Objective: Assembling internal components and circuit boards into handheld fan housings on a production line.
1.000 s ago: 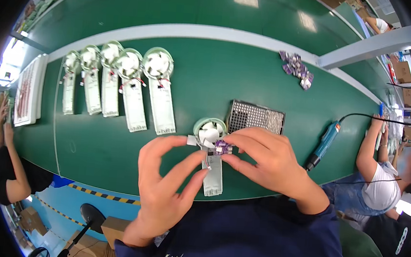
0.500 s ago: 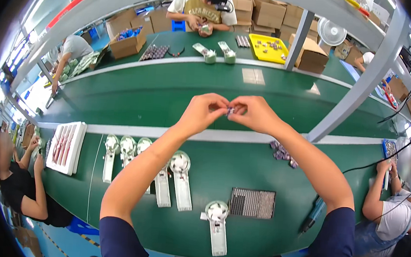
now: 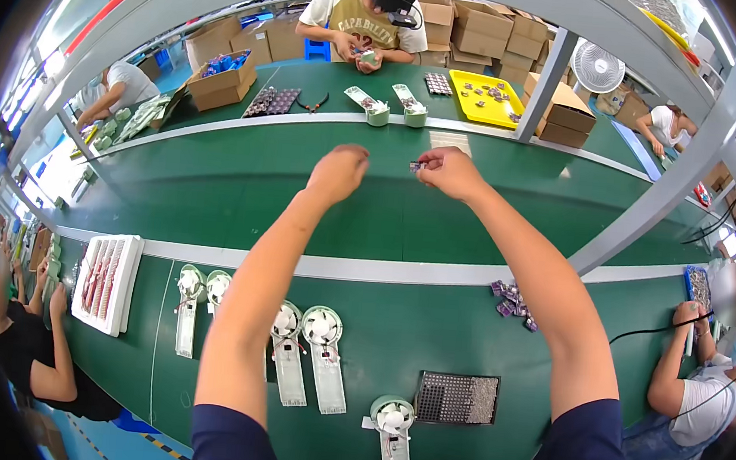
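Above the green belt, my right hand (image 3: 452,173) pinches a small purple-and-silver part (image 3: 416,166) between thumb and fingertips. To its left my left hand (image 3: 339,174) hangs apart from it, blurred, with its fingers curled away so that their grip is hidden. Similar small parts (image 3: 513,305) lie in a loose pile beside my right forearm. Pale green handheld-fan halves with white blades stand in a row by my left arm, among them one fan half (image 3: 324,356). Another fan half (image 3: 392,439) lies close to my body.
Right of the nearest fan half sits a black gridded tray (image 3: 460,399), partly filled with small grey pieces. White foam trays (image 3: 108,283) are at the left. A metal post (image 3: 661,180) slants up on the right. Across the belt, a person handles a part near a yellow tray (image 3: 486,99); others work at both sides.
My hands have come apart from where they met. The right hand has moved farther out with the small part, while the left has drawn off to the left.
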`<state>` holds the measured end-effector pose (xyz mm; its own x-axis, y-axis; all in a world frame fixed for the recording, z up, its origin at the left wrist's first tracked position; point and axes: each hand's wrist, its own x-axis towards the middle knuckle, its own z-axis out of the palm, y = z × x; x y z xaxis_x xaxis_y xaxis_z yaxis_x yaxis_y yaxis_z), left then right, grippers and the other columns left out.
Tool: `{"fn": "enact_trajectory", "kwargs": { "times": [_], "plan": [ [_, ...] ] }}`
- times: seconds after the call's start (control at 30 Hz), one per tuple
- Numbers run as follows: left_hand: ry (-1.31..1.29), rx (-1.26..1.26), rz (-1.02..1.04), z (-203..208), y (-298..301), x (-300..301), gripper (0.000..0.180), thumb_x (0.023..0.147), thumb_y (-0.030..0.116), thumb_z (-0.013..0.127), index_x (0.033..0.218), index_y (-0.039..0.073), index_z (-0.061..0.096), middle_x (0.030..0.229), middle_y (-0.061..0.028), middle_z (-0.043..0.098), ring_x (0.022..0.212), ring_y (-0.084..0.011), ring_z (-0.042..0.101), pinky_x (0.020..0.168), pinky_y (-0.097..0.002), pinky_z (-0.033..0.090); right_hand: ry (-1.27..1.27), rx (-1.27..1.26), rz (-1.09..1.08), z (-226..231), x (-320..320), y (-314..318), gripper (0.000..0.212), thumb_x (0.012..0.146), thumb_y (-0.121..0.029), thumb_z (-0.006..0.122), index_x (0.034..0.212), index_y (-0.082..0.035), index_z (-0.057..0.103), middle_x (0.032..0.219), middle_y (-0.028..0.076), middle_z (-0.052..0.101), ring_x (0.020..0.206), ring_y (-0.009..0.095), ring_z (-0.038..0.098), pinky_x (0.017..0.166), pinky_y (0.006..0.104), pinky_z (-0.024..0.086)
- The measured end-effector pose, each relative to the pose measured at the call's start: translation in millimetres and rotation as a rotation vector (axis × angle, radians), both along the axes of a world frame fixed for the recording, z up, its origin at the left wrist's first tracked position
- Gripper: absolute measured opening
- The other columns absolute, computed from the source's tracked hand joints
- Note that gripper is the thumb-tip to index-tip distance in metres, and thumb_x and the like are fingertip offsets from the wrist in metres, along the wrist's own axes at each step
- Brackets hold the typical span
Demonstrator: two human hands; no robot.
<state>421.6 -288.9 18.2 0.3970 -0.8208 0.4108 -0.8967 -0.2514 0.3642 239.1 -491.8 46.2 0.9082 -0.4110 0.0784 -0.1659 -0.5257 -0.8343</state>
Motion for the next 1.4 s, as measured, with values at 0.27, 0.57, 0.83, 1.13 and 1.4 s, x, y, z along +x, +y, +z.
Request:
{"fn": "enact_trajectory", "kwargs": {
  "times": [0.27,0.57,0.83,1.13,1.4],
  "plan": [
    [0.006,0.033,0.276,32.9,87.8,-62.4,0.029,0.097,0.006,0.06,0.126,0.005,0.06,0.122,-0.0197,0.068,0.109,-0.0373,0.067,0.091,-0.047,0.055,-0.191,0.456,-0.005,26.8,-142.7,97.0,0.034,0.095,-0.011,0.075,0.124,0.005,0.065,0.102,0.008,0.074,0.086,0.014,0.07,0.076,0.0281,0.059],
    [0.584,-0.328,-0.087,63.3,234.5,-261.2,0.036,0.093,0.003,0.066,0.129,0.004,0.061,0.118,-0.0142,0.069,0.108,-0.028,0.068,0.093,-0.0407,0.053,-0.142,0.189,-0.025,20.9,-301.2,234.2,0.03,0.091,-0.005,0.075,0.121,0.0,0.069,0.11,0.004,0.065,0.091,0.012,0.054,0.086,0.0275,0.048],
    [0.444,-0.042,-0.249,-1.3,277.7,-355.7,0.046,0.074,0.014,0.088,0.118,0.019,0.077,0.162,-0.0154,0.039,0.152,-0.0428,0.028,0.122,-0.0541,0.029,-0.024,-0.185,-0.052,-11.1,-344.1,297.9,0.036,0.079,-0.003,0.082,0.113,-0.002,0.071,0.111,0.011,0.067,0.103,0.028,0.064,0.094,0.0373,0.05],
    [0.538,-0.13,-0.279,-22.4,266.6,-352.7,0.03,0.074,0.002,0.081,0.103,0.01,0.078,0.143,-0.0122,0.06,0.139,-0.0355,0.051,0.114,-0.0482,0.041,-0.006,-0.223,0.021,-29.3,-352.0,316.9,0.037,0.076,-0.005,0.085,0.111,-0.004,0.073,0.114,0.01,0.064,0.108,0.028,0.059,0.091,0.0384,0.049],
    [0.59,-0.24,-0.154,-31.0,262.1,-351.5,0.024,0.08,0.001,0.077,0.102,0.009,0.078,0.135,-0.0101,0.065,0.125,-0.0317,0.06,0.104,-0.0424,0.045,-0.021,-0.269,0.078,-29.6,-330.2,317.4,0.04,0.072,-0.004,0.087,0.11,-0.008,0.075,0.11,0.007,0.06,0.1,0.024,0.056,0.079,0.0348,0.048]
  ]
}}
